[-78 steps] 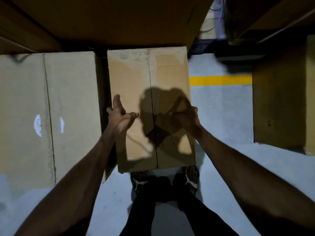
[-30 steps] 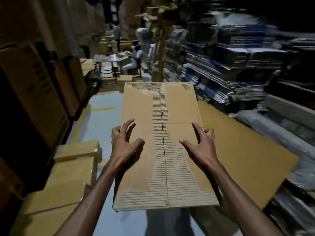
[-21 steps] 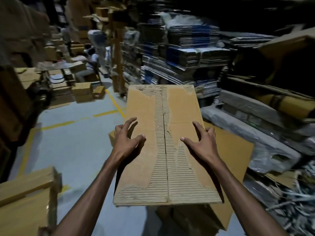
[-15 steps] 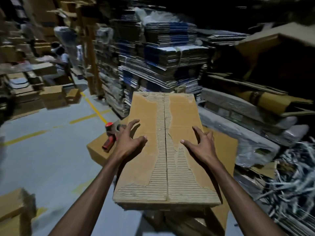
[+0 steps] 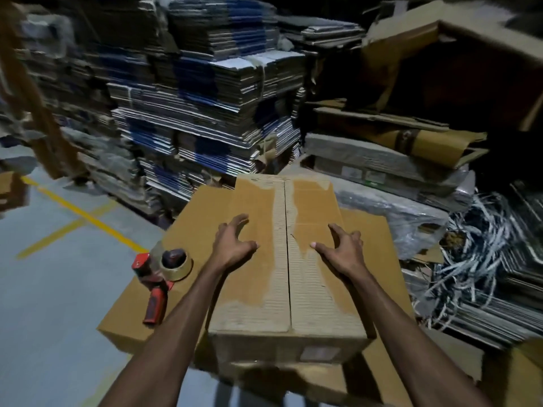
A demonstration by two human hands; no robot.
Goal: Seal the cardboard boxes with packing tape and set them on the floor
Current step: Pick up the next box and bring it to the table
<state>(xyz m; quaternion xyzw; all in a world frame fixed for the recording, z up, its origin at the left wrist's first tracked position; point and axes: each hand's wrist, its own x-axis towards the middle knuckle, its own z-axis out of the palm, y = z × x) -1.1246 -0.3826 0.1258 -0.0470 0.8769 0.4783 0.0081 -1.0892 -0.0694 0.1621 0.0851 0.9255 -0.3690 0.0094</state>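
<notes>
Cardboard box [image 5: 286, 265], long and narrow, closed flaps meeting at a centre seam, top paper layer torn off along the seam so corrugation shows. No tape visible on the seam; contents hidden. It sits over a wider, flatter carton [image 5: 188, 227]; can't tell whether it rests on it or is just held above. Left hand [image 5: 233, 245] on the box's left top edge, fingers spread and curled down over the side, thumb on the top face. Right hand [image 5: 342, 249] mirrors it on the right edge, fingers hooked over the side, thumb on top. Red-handled tape dispenser [image 5: 160, 274] with a brown tape roll lies on the wider carton, just left of the box, untouched. Grey floor [image 5: 55, 289] with yellow lines at left. Stacks of flattened cardboard [image 5: 205, 113] behind; loose strapping pile [image 5: 482, 259] at right.
</notes>
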